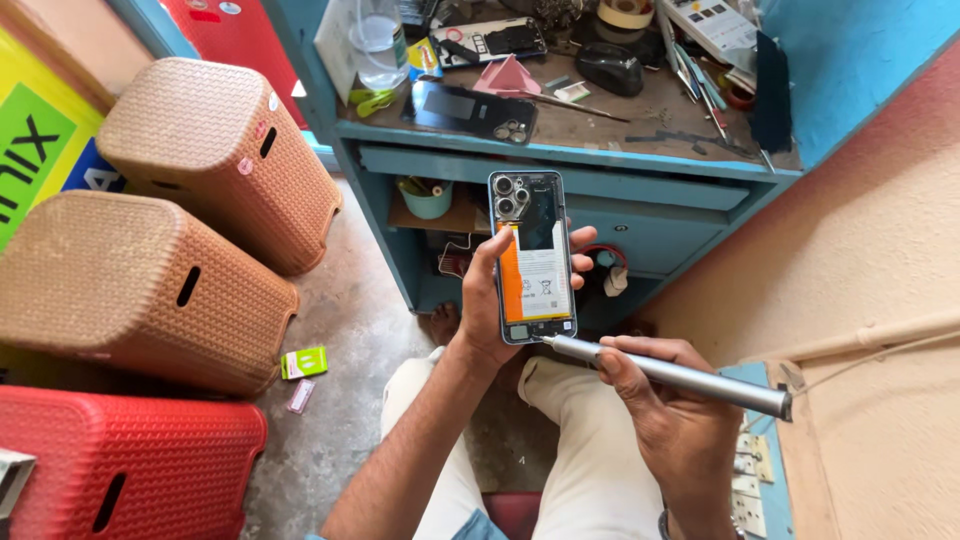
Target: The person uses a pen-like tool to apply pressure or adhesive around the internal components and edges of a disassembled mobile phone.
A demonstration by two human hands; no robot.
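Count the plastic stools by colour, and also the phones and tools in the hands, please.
Tan plastic stools: 2
Red plastic stool: 1
Opened phone in left hand: 1
Grey screwdriver in right hand: 1
Total: 5

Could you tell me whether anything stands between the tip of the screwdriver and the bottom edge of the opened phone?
Nothing visible does. The right hand holds the grey screwdriver with its tip right at the lower corner of the opened phone, which the left hand holds upright. The left-hand fingers grip the sides, clear of that corner.
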